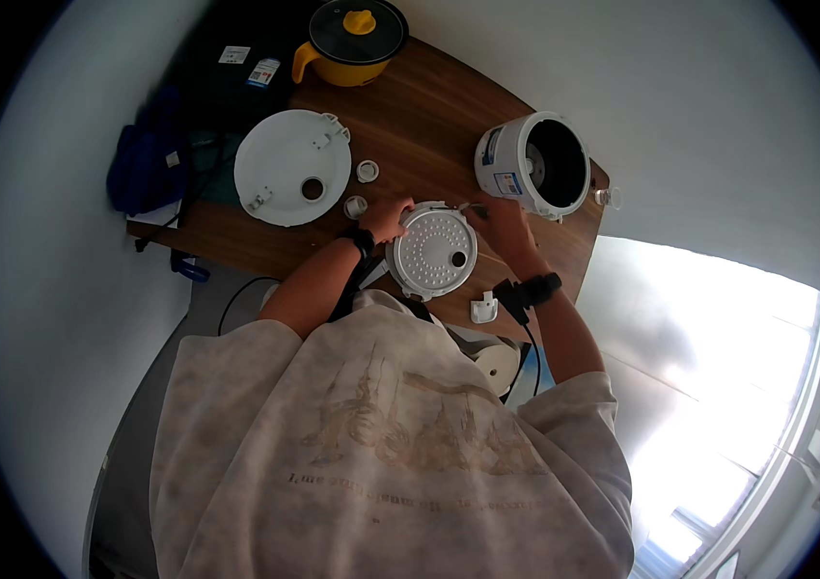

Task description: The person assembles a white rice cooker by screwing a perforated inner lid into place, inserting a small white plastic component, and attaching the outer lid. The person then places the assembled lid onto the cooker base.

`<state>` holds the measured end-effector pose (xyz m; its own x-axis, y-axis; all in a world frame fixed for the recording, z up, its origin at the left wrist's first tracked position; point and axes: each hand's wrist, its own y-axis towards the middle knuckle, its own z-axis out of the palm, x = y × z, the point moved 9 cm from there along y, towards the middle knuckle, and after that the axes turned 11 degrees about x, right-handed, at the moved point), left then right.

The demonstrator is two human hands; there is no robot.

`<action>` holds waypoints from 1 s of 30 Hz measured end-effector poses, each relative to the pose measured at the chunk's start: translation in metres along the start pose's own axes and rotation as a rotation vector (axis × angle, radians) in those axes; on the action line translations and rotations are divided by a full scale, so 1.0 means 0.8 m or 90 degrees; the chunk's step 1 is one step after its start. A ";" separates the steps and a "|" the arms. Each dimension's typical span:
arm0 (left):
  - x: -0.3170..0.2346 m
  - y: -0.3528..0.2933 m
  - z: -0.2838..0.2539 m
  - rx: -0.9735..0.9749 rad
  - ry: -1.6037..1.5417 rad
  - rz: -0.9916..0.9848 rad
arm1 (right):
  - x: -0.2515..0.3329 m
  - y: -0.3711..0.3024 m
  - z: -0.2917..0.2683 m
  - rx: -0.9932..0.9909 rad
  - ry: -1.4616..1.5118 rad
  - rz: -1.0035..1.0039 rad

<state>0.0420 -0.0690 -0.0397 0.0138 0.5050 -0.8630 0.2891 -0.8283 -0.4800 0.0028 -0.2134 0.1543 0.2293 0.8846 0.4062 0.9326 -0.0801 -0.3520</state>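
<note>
While the left hand [388, 221] is clamped on the upper left edge of a pale round disc [434, 249], the right hand [504, 228] reaches in at the disc's upper right edge, so the two hands are apart, one on either side. A slim item shows at the right fingertips, too small to identify, and whether those fingers close on it I cannot tell. The disc, covered in raised dots and pierced by one dark hole, sits at the near edge of the wooden desk [439, 116], in front of the person. Just below its right side lies a small white bracket [483, 308]. To the left are two small white round parts [368, 171] and a larger white lid [285, 164]; beyond the right hand stands a white pot [506, 159], its dark inside visible. Farther back is a yellow pan [347, 72].
</note>
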 end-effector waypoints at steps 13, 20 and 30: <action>-0.007 0.010 0.012 -0.024 -0.009 0.035 | -0.009 -0.010 -0.016 -0.017 -0.002 0.005; -0.008 0.009 0.010 -0.034 -0.009 0.039 | -0.011 -0.007 -0.010 -0.017 -0.003 -0.004; -0.008 0.007 0.009 -0.039 -0.014 0.029 | -0.005 -0.008 -0.014 -0.013 -0.011 -0.002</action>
<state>0.0367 -0.0790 -0.0379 0.0073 0.4616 -0.8871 0.3469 -0.8332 -0.4307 -0.0013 -0.2219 0.1645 0.2222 0.8926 0.3922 0.9385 -0.0868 -0.3342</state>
